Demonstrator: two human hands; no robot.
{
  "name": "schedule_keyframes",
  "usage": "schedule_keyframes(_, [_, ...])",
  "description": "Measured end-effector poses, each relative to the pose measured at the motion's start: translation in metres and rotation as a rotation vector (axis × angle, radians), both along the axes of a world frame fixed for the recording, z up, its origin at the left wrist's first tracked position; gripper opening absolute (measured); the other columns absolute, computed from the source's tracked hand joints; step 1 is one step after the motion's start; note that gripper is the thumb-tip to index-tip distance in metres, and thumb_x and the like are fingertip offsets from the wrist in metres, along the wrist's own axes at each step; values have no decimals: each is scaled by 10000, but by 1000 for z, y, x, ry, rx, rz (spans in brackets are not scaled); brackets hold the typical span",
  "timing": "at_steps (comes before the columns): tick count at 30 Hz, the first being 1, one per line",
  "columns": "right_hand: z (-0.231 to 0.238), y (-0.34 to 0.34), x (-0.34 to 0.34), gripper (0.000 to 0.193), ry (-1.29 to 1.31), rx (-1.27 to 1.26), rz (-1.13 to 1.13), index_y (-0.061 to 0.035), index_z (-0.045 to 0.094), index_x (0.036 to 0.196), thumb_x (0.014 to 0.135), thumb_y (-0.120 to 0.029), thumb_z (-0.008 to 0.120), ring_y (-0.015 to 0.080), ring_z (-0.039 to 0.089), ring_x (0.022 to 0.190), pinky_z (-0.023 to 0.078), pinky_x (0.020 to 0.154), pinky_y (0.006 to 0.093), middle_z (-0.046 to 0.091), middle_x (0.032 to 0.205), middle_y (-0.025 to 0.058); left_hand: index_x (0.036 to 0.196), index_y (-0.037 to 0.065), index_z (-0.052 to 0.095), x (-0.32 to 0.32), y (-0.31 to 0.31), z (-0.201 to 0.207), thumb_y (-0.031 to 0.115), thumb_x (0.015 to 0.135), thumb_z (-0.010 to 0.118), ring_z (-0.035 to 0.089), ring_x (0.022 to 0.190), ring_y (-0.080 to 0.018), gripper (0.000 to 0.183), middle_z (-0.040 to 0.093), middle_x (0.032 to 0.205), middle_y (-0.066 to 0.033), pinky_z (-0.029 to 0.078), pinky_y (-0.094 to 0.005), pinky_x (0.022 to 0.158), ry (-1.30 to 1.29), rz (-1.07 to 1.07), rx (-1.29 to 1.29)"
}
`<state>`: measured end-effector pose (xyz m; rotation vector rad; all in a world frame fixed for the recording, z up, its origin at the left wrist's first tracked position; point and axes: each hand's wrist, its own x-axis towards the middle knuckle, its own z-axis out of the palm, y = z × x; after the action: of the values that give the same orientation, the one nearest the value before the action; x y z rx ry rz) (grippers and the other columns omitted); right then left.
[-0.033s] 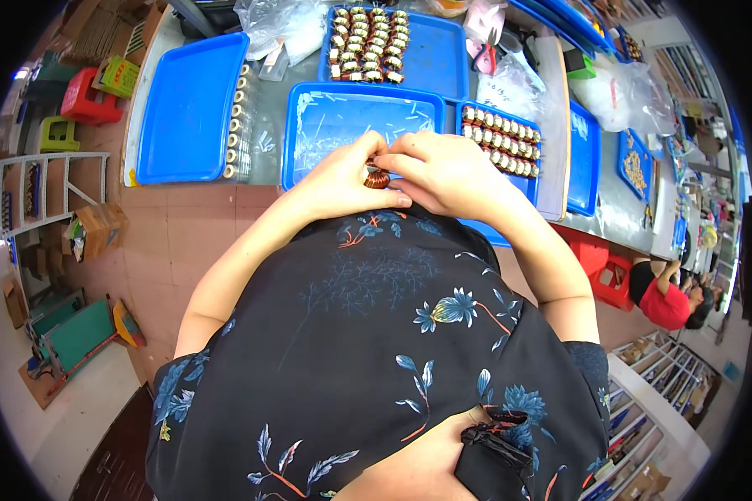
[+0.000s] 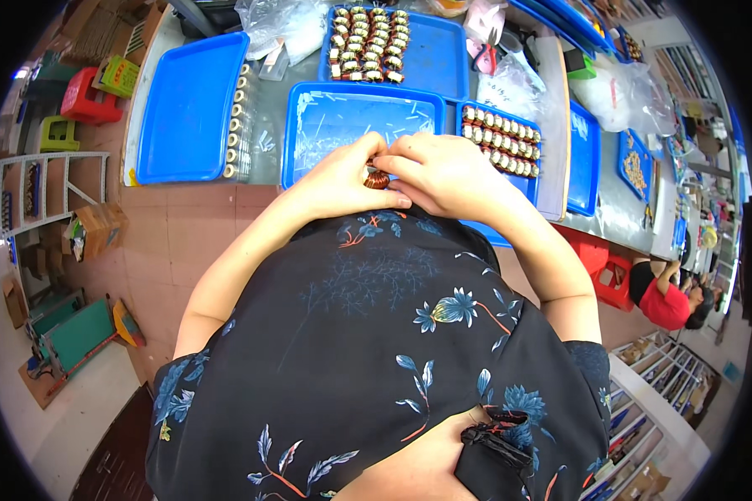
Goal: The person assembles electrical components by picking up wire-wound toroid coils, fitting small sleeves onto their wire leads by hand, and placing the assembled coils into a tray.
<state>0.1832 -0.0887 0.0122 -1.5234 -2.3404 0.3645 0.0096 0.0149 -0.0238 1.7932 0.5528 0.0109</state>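
Between my hands, at the near edge of the table, is a copper-wound coil (image 2: 377,179), a small ring core whose windings show below my fingers. My left hand (image 2: 342,177) is closed around it, the thumb stretched out underneath. The fingers of my right hand (image 2: 443,171) are pinched at its top and right side. What exactly the right fingertips grip is hidden. Just beyond my hands lies a blue tray (image 2: 334,121) with short clear tube pieces scattered in it.
Rows of wound coils (image 2: 368,42) fill part of a far blue tray (image 2: 439,50); more coils (image 2: 501,142) stand at the right. A blue tray (image 2: 188,108) lies left beside pale rings (image 2: 236,125). Red-handled pliers (image 2: 485,57) rest near plastic bags (image 2: 514,88). A person (image 2: 673,292) sits far right.
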Motion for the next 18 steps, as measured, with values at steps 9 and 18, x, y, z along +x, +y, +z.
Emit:
schedule_keyframes(9, [0, 7, -6, 306, -93, 19, 73, -54, 595, 1050, 762, -151, 636, 270, 645, 850, 527, 700, 368, 617, 913, 83, 1010, 11, 527, -4, 9, -4, 422, 641, 853, 632, 861, -246, 642, 650, 928, -177, 502, -349, 749, 27, -10, 2])
schedule_keyframes(18, [-1, 9, -6, 214, -65, 16, 49, -29, 560, 939, 758, -125, 624, 287, 641, 805, 531, 687, 389, 592, 849, 117, 1015, 6, 567, -2, 9, -4, 436, 641, 845, 645, 876, -263, 634, 659, 941, -187, 502, -352, 768, 19, 35, -18])
